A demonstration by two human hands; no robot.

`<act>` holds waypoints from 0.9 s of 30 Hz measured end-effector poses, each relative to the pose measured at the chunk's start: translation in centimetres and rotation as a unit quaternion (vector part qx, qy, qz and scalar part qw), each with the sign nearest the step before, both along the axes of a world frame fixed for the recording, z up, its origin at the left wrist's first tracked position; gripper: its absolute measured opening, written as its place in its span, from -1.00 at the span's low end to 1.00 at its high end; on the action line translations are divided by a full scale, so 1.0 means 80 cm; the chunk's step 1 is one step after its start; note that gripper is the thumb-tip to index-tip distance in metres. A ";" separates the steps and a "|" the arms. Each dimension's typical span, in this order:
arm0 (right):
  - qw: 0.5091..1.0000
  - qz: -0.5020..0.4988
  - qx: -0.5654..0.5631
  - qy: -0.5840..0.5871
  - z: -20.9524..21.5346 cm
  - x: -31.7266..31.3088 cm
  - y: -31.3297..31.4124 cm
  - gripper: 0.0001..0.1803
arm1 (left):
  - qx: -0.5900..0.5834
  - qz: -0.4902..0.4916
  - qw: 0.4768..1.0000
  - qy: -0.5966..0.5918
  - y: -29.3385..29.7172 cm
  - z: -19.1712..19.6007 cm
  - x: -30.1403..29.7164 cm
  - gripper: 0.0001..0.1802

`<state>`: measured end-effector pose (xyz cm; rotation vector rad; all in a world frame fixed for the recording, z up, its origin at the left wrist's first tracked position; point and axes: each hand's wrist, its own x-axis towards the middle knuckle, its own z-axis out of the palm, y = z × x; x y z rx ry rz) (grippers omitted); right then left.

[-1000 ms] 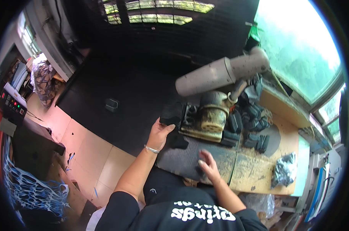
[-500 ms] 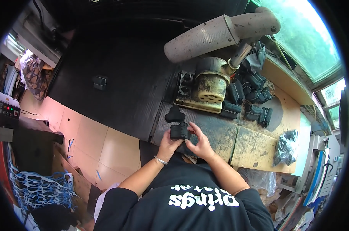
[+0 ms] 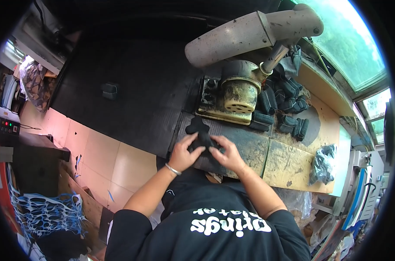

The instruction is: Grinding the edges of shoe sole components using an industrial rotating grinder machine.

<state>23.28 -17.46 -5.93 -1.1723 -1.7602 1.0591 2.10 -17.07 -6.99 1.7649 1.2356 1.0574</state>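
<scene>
My left hand (image 3: 186, 150) and my right hand (image 3: 226, 153) meet over the near edge of the dark worktable, fingers curled in from both sides. Between them they grip a soft black piece (image 3: 203, 142), blurred by movement; its outline is partly covered by my fingers. Just beyond it a flat black cut piece (image 3: 197, 125) with a lobed edge lies on the table, so close that the two overlap in the picture. On my left wrist sits a silver bracelet (image 3: 173, 169).
Past my hands stands a stained cream machine (image 3: 240, 93) under a grey cylindrical arm (image 3: 232, 37). Several black stitched pieces (image 3: 289, 102) are heaped to its right. A clear plastic bag (image 3: 324, 163) lies at the right edge. One small black block (image 3: 109, 91) rests on the left table.
The neat ridged black stack between my hands has become a blurred, reshaped black form. Both hands have shifted slightly, with the left fingers now further over it.
</scene>
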 end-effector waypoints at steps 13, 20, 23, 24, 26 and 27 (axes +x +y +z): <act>0.989 -0.027 -0.110 -0.094 -0.025 -0.021 0.108 -0.42 | -0.251 -0.039 0.959 0.125 0.124 0.018 -0.025 -0.36; 0.946 0.111 -0.299 -0.060 0.006 -0.022 0.115 -0.38 | -0.344 -0.038 0.931 0.114 0.109 0.006 -0.034 -0.29; 0.939 0.195 -0.276 -0.058 -0.003 -0.020 0.097 -0.34 | -0.319 0.009 0.945 0.071 0.060 -0.022 -0.040 -0.25; 0.934 0.213 -0.280 -0.052 -0.003 -0.021 0.085 -0.33 | -0.306 0.041 0.950 0.046 0.032 -0.033 -0.040 -0.18; 0.926 0.246 -0.271 -0.092 0.003 -0.026 0.060 -0.27 | -0.342 0.109 0.933 0.031 -0.026 -0.015 -0.033 -0.17; 0.929 0.259 -0.237 -0.119 -0.014 -0.028 0.046 -0.21 | -0.361 0.130 0.923 -0.004 -0.057 -0.028 -0.036 -0.13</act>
